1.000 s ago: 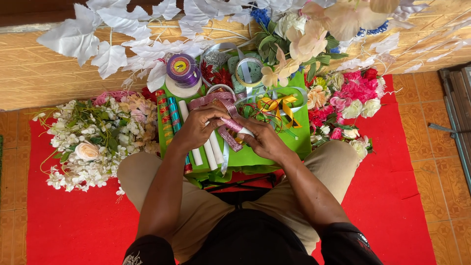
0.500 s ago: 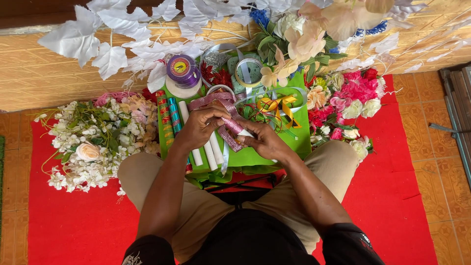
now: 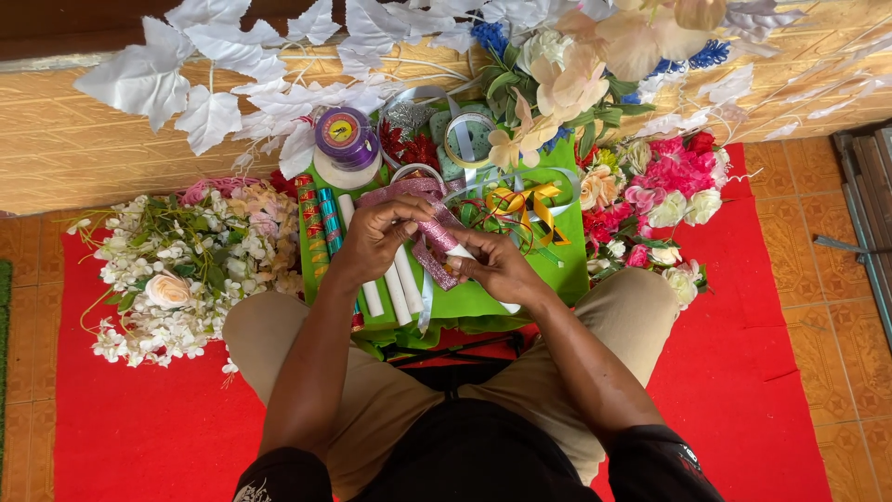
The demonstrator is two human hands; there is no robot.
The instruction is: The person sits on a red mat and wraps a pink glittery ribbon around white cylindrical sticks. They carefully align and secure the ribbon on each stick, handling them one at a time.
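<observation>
Seen from above, seated cross-legged on a red mat (image 3: 158, 437) over orange floor tiles. Left hand (image 3: 376, 237) curled, fingers (image 3: 409, 216) pinched shut on a strip of glittery pink ribbon (image 3: 435, 232). Right hand (image 3: 497, 268) just beside it, fingers closed around the lower end of the same ribbon and over a white roll whose tip barely shows under the palm. Ribbon looping from the left fingers up and round toward the middle of a green tray (image 3: 557, 279), which rests across the knees.

On the tray, left of the hands: white paper rolls (image 3: 386, 293) lying side by side, and next to them thin foil-wrapped sticks in red and teal (image 3: 321, 223). Above the left hand, a purple spool (image 3: 344, 135) sitting on a white disc. Further right, a silver ribbon reel (image 3: 469, 139) standing near the tray's far edge, with a yellow ribbon bow (image 3: 525, 203) and tangled green and red ribbons just above the right hand.

Left of the tray, on the mat: a heap of artificial white blossoms (image 3: 177, 270) with green stems and a cream rose. Right of the tray: a bunch of artificial pink, red and cream flowers (image 3: 664, 191). Along the top, white fabric leaves (image 3: 186, 84) and peach blooms draped over a woven yellow surface (image 3: 56, 158). Khaki trousers and a dark shirt at the bottom of the view.
</observation>
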